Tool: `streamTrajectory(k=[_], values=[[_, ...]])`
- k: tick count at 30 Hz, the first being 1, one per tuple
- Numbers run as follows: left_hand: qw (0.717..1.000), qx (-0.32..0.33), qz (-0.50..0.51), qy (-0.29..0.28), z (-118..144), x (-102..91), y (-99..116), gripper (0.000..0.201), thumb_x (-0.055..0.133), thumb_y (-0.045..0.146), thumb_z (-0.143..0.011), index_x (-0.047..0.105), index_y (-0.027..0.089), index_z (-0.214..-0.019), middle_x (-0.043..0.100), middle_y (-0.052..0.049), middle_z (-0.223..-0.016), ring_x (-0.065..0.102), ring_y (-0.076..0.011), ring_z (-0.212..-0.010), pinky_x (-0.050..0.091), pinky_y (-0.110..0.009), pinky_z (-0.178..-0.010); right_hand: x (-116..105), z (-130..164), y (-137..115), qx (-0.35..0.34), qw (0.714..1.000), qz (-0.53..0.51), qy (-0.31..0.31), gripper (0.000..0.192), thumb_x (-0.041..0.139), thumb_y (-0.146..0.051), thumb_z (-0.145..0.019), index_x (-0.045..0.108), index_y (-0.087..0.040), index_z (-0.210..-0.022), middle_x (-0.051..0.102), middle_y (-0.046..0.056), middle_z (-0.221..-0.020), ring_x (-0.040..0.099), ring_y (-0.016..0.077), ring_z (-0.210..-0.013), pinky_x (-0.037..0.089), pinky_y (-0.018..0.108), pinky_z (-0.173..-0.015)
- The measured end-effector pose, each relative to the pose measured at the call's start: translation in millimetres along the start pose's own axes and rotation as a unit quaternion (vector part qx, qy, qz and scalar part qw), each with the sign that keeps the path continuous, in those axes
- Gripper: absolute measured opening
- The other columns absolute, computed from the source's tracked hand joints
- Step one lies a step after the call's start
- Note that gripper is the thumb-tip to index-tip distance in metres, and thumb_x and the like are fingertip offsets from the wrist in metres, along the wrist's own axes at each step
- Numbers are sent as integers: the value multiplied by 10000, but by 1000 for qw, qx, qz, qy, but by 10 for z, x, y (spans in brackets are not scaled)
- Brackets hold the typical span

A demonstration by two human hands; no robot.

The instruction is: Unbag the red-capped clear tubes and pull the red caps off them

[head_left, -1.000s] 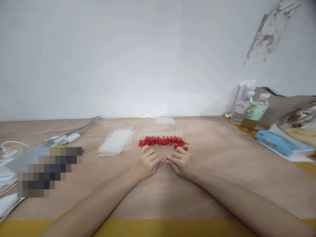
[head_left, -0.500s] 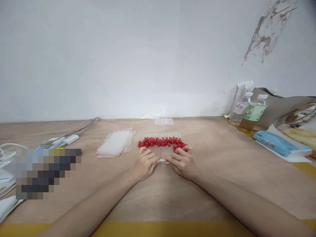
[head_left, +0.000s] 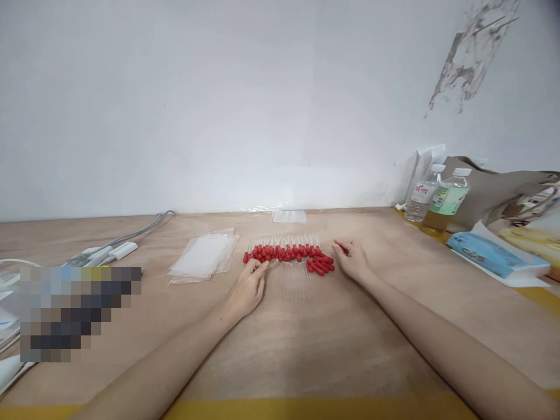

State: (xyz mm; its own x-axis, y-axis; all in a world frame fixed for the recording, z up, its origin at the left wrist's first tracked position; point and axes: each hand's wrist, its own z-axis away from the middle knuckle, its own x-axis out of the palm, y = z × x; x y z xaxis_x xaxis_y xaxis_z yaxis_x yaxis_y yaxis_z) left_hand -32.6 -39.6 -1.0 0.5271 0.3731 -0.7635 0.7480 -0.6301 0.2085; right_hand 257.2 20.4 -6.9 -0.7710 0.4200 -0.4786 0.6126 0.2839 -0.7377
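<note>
My left hand (head_left: 249,287) is closed in a pinch on a thin clear glass tube (head_left: 273,264), which points right towards the middle. My right hand (head_left: 353,261) is off to the right, its fingers closed on a small red rubber bulb (head_left: 342,246). Between the hands, a row of droppers (head_left: 280,252) lies with red bulbs towards me and clear tips towards the wall. Several loose red rubber bulbs (head_left: 321,266) form a small pile at the row's right end. Loose clear glass tubes (head_left: 296,283) lie side by side in front of the row.
Clear plastic bags (head_left: 201,256) are stacked at left, and another bag (head_left: 289,216) lies by the wall. Cables and a white adapter (head_left: 125,249) are at far left. Two bottles (head_left: 450,195), a blue tissue pack (head_left: 499,254) and a grey-brown bag (head_left: 494,189) stand at right.
My hands have come apart from around a clear tube in the middle. The right moved right and away from me, past the loose bulbs; the left shifted slightly left, uncovering the tubes.
</note>
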Motion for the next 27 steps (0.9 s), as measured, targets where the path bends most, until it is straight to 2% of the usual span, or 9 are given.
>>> streamTrajectory(k=[3,6,8,11,15,19,22,27], values=[[1000,8,15,6,-26,29,9,330,342,86,-815,490,158,-1100,446,-37,-795,474,-139,-742,444,-266,-704,40,-35,107,48,998,-25,-37,417,562,-396,-689,585,-129,-1009,554,13,-687,504,123,-582,429,261,-584],[999,1,41,3,-58,38,58,261,359,116,-829,521,154,-1029,472,-48,-828,493,-141,-764,448,-279,-726,62,-25,133,74,996,-37,-37,359,591,-432,-653,603,-130,-847,585,22,-660,524,124,-575,426,243,-551],[998,-9,55,-4,-75,35,108,220,386,155,-834,537,160,-995,499,-55,-858,510,-148,-792,449,-292,-746,65,-22,134,80,995,-34,-45,329,554,-445,-685,608,-137,-788,608,36,-649,545,132,-571,426,242,-540],[995,-38,91,-30,-88,20,190,228,446,251,-829,546,169,-1017,544,-62,-908,535,-154,-797,462,-300,-737,58,-28,120,82,994,-26,-64,278,491,-394,-736,619,-150,-775,629,40,-634,560,135,-550,424,241,-529],[974,-96,187,-83,-84,-14,249,375,496,379,-800,519,160,-1103,567,-80,-1020,571,-147,-785,498,-272,-667,36,-20,75,71,995,5,-70,218,502,-336,-720,640,-169,-740,648,35,-679,573,153,-625,414,250,-586],[969,-118,193,-104,-79,-25,212,385,421,391,-838,535,158,-1121,575,-90,-1113,557,-194,-963,463,-340,-822,13,-2,32,76,994,30,-72,247,492,-353,-719,648,-165,-682,648,39,-682,566,161,-638,400,254,-591],[969,-116,183,-117,-80,-10,160,379,364,372,-863,535,175,-1136,555,-71,-1172,498,-208,-1085,381,-388,-936,0,-31,3,98,992,34,-76,239,496,-345,-716,646,-161,-736,654,34,-722,571,144,-650,404,231,-590],[964,-134,206,-103,-72,11,123,371,382,374,-857,519,176,-1139,552,-67,-1171,500,-198,-1081,388,-367,-924,23,-226,-99,160,981,46,-102,270,527,-401,-687,617,-147,-701,601,9,-579,506,105,-491,361,203,-454]])
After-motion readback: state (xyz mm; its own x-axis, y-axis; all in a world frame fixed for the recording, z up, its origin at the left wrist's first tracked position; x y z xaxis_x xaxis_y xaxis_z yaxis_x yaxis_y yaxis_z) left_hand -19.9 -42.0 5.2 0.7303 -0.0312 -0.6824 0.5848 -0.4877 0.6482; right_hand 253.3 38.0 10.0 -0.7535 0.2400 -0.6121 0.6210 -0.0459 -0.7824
